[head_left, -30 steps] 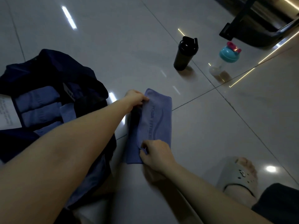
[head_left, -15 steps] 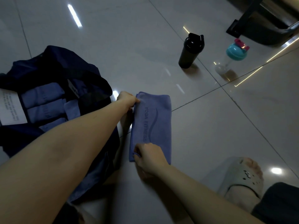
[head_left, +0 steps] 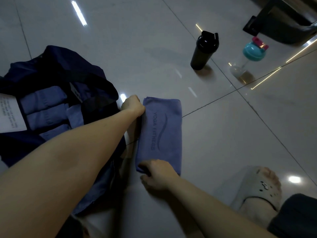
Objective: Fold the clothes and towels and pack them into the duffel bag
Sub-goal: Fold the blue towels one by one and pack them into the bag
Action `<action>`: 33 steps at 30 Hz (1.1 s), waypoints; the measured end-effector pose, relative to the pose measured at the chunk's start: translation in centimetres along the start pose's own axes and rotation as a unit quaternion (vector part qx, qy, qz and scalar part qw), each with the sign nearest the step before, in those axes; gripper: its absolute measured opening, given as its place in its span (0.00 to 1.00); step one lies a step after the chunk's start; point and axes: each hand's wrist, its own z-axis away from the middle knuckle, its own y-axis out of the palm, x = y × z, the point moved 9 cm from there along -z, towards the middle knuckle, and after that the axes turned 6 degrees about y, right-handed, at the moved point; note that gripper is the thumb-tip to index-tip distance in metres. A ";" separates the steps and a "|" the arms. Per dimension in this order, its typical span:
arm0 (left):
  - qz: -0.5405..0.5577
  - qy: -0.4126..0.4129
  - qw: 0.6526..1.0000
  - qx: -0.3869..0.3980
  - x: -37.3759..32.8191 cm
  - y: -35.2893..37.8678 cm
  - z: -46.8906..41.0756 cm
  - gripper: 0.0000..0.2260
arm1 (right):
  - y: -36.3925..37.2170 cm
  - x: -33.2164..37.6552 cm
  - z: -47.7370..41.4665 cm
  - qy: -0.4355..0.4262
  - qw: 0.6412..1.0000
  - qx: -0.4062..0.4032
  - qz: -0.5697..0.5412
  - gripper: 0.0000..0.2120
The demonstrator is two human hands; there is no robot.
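Note:
A blue folded towel (head_left: 162, 131) printed "YOGA FITNESS" lies flat on the tiled floor in the middle of the view. My left hand (head_left: 133, 104) grips its far left corner with curled fingers. My right hand (head_left: 157, 172) pinches its near left corner. To the left sits the open dark navy duffel bag (head_left: 56, 69), with several folded blue towels (head_left: 43, 110) packed side by side inside it.
A black shaker bottle (head_left: 204, 51) and a clear bottle with a teal lid (head_left: 251, 55) stand on the floor beyond the towel. A white paper sheet (head_left: 10, 114) lies at the bag's left. My foot in a grey sandal (head_left: 257, 189) rests at the lower right. Dark furniture (head_left: 283, 19) fills the top right.
The towel's raised left flap has been laid flat, so the towel now lies as a neat narrow rectangle. Both hands stay at its left corners.

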 end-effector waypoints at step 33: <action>-0.185 0.170 0.964 0.088 -4.9 2.4 -1.0 0.10 | -17.3 -16.0 -11.7 0.281 0.882 -0.079 -0.369 0.21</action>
